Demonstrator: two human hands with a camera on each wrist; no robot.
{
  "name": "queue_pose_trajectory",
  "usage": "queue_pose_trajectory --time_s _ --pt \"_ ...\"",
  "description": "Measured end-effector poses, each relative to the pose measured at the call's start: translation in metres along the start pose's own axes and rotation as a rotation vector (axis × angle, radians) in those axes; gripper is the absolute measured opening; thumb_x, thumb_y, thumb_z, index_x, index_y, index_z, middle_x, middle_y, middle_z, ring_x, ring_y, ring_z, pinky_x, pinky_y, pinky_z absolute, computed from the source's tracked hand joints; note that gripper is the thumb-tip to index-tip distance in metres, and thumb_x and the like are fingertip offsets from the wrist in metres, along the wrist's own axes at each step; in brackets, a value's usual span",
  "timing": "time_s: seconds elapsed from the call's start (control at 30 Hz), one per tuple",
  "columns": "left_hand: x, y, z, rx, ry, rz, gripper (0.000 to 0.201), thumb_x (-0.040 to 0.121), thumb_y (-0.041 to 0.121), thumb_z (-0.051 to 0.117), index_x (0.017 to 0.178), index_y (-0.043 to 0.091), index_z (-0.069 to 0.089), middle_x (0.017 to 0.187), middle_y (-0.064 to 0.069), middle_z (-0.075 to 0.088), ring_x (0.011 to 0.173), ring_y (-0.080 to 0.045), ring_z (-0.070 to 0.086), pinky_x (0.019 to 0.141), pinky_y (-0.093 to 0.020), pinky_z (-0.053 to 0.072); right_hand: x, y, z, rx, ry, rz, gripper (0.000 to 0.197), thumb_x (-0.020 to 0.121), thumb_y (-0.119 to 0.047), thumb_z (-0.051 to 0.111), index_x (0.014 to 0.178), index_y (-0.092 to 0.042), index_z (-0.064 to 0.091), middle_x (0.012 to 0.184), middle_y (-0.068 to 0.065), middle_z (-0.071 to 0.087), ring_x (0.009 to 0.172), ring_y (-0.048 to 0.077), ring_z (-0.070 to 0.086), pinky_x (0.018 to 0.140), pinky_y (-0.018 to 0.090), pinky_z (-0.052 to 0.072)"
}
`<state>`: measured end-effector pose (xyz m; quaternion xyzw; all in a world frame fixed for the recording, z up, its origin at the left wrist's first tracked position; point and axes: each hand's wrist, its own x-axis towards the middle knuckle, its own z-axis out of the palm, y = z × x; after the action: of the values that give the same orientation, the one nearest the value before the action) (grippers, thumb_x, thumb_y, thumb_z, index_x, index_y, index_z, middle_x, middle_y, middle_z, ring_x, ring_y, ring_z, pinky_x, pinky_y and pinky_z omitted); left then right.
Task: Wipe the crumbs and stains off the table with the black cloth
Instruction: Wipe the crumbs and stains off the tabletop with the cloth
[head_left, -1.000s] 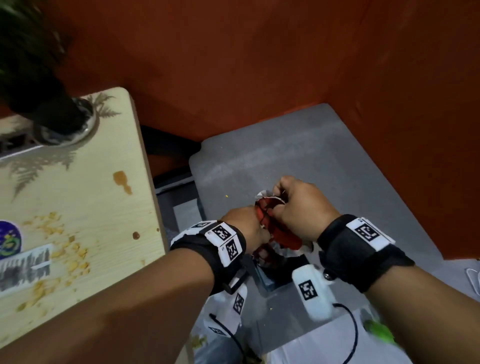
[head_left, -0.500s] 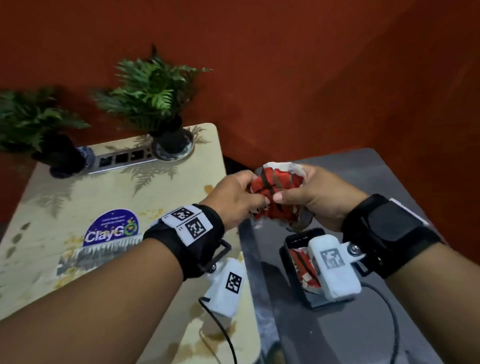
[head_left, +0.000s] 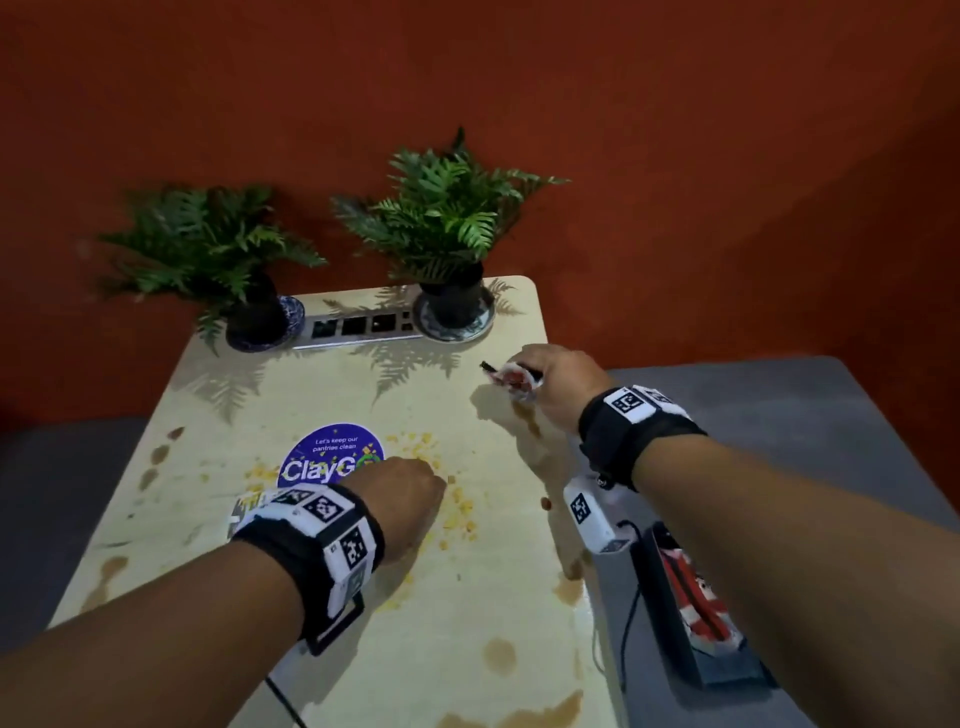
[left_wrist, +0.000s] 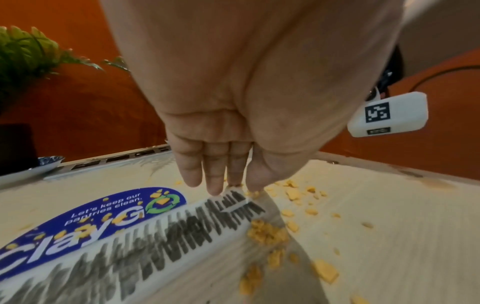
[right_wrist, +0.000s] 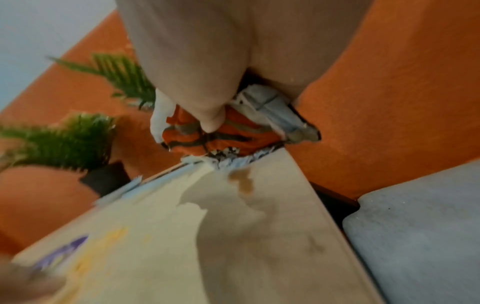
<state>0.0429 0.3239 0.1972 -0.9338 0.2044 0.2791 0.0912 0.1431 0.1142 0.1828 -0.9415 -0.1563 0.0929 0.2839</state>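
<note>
Change: both hands have moved from beside the bench (head_left: 498, 597) to over it.
Right hand (head_left: 553, 387): grip pinches cloth (head_left: 514, 376) near stain (head_left: 527, 418).
Left hand (head_left: 402, 501): fingers straight, touching crumbs (head_left: 457, 514).
Meaning: wiping can begin.

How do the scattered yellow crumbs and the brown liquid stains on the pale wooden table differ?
The yellow crumbs are loose solid bits clustered mid-table beside the round blue sticker, under the left hand. The brown stains are flat smears spread along the table's edges; one lies just under the right hand, which grips a red-and-white cloth. Both remain unwiped.
</note>
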Motion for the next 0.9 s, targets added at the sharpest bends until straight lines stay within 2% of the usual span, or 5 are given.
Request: queue_pose_trajectory --time_s 0.17,0.47,0.63,0.77,0.9 --pt "0.002 -0.009 0.017 0.042 0.029 0.074 0.029 0.088 0.003 0.046 0.114 0.012 0.056 0.118 -0.006 0.051 0.103 -0.03 0.06 0.083 -0.041 0.048 -0.013 -0.003 0.026 -0.198 -0.306 -0.067 0.039 0.094 -0.011 0.053 0.131 -0.023 0.059 0.153 0.006 0.038 0.14 0.021 0.034 0.11 0.027 0.026" --pt "-0.004 -0.016 0.03 -0.063 0.112 0.098 0.036 0.084 0.001 0.048 0.117 0.013 0.054 0.135 -0.004 0.046 0.112 -0.028 0.057 0.089 -0.036 0.044 -0.149 -0.04 0.068 0.139 -0.429 -0.217 0.043 0.09 -0.054 0.049 0.124 -0.032 0.062 0.154 -0.013 0.034 0.143 -0.003 0.016 0.12 0.028 0.015" --pt "-0.011 -0.026 0.029 -0.14 0.159 0.08 0.02 0.086 0.002 0.047 0.1 0.014 0.054 0.115 -0.004 0.054 0.101 -0.027 0.059 0.08 -0.037 0.047 -0.131 -0.064 0.039 0.519 -0.34 -0.042 0.027 0.083 -0.003 0.059 0.085 -0.027 0.072 0.099 -0.001 0.074 0.097 0.007 0.068 0.086 0.019 0.052" --pt "-0.019 -0.042 0.021 -0.112 0.199 -0.002 0.015 0.09 0.013 0.047 0.097 0.012 0.06 0.104 -0.007 0.06 0.098 -0.03 0.059 0.078 -0.039 0.047 -0.061 -0.087 -0.004 0.637 -0.16 0.149 0.024 0.098 0.009 0.04 0.091 -0.003 0.06 0.07 0.001 0.059 0.041 -0.003 0.058 0.036 0.011 0.043" --pt "-0.022 -0.059 0.02 -0.1 0.183 -0.034 0.008 0.086 0.009 0.052 0.082 0.014 0.055 0.097 -0.009 0.063 0.09 -0.031 0.06 0.074 -0.039 0.052 0.012 -0.085 -0.007 0.397 -0.115 0.21 0.02 0.098 -0.001 0.042 0.096 -0.006 0.061 0.072 0.011 0.062 0.047 0.013 0.062 0.041 0.021 0.049"
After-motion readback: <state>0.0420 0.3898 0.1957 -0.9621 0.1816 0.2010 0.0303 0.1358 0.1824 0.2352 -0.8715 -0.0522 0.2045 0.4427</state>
